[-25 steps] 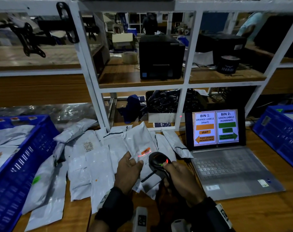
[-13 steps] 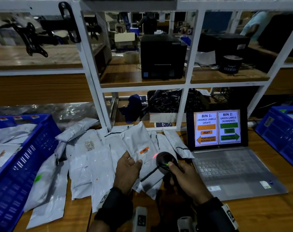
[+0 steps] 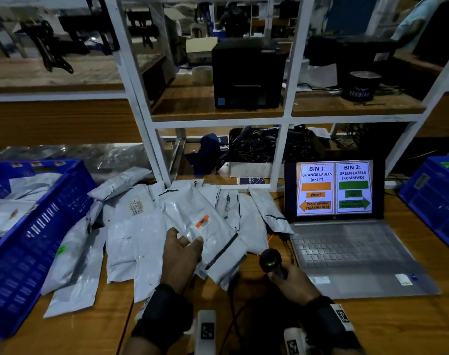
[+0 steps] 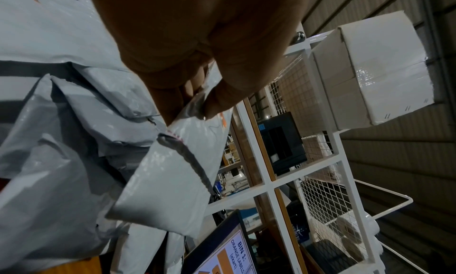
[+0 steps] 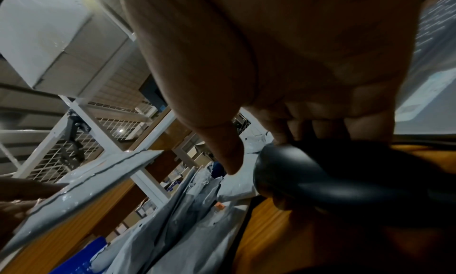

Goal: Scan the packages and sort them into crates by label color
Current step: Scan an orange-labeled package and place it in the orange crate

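My left hand [image 3: 183,245] pinches a grey mailer package [image 3: 208,242] with an orange label [image 3: 202,221], lifted a little above the pile; the left wrist view shows thumb and fingers [image 4: 214,102] clamped on the package [image 4: 172,180] at its edge. My right hand [image 3: 290,283] grips a black barcode scanner [image 3: 270,262], low beside the laptop, its green light lit; the right wrist view shows the scanner [image 5: 333,178] in my curled fingers. Several grey packages [image 3: 131,234] lie heaped on the wooden table. A blue crate [image 3: 36,226] at the left holds packages; another blue crate [image 3: 436,198] stands at the right.
An open laptop [image 3: 346,242] shows bin 1 orange labels left, bin 2 green labels right. A white shelf frame [image 3: 279,155] stands behind the pile, with a black printer [image 3: 246,73] on its shelf. A package with a green label [image 3: 62,249] lies by the left crate.
The scanner has moved right and down, away from the orange label; its red beam no longer falls on the label. My left hand still holds the package.
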Tool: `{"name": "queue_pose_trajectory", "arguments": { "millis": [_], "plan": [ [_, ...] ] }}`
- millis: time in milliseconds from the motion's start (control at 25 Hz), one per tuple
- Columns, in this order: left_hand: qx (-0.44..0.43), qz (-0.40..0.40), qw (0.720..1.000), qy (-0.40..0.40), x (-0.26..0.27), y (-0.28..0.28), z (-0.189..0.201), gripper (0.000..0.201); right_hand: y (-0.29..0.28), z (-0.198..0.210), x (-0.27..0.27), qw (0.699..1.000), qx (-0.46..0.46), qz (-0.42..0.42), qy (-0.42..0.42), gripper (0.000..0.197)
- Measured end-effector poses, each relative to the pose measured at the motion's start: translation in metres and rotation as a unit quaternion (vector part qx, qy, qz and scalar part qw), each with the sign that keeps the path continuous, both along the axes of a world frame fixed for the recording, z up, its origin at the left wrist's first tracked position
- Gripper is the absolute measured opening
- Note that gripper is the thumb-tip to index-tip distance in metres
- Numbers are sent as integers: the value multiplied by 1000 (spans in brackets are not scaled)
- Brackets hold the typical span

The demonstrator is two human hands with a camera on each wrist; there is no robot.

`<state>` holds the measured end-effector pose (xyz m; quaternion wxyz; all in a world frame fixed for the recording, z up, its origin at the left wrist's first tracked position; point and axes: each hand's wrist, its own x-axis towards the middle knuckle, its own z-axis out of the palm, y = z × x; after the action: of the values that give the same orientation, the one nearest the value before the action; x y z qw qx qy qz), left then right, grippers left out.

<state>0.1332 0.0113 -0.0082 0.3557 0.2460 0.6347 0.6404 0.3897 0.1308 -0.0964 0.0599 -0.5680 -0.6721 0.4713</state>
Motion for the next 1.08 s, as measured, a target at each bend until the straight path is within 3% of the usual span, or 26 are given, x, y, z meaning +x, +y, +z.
{"name": "queue_pose_trajectory", "arguments": {
  "millis": [80,200,320,480,560,680,800,880,960,1080],
  "plan": [
    [-3,18,1000,6,5,-10,0,31,-1,6,2,999,23,9,-37,30],
    [-3,43,999,9,4,-28,3,37,-13,39,-6,983,169,-11,-66,21],
    [9,58,998,13,-8,-46,11,44,-32,73,-38,966,250,-10,60,39],
    [36,85,996,-11,-45,-68,21,60,-80,117,-109,963,152,86,205,61],
    [43,94,994,-24,-80,-81,26,69,-101,125,-155,949,157,117,245,67],
    [58,99,993,-15,-135,-110,38,68,-124,123,-223,928,209,99,292,59],
    [73,120,989,-39,-221,-149,43,71,-152,118,-307,920,226,74,311,52],
    [82,157,982,-58,-289,-169,44,86,-165,118,-359,916,208,80,332,54],
    [90,185,978,-28,-358,-188,50,90,-176,122,-419,912,202,88,347,55],
    [63,210,975,32,-451,-201,61,78,-181,127,-498,904,224,108,348,50]
  ]
}}
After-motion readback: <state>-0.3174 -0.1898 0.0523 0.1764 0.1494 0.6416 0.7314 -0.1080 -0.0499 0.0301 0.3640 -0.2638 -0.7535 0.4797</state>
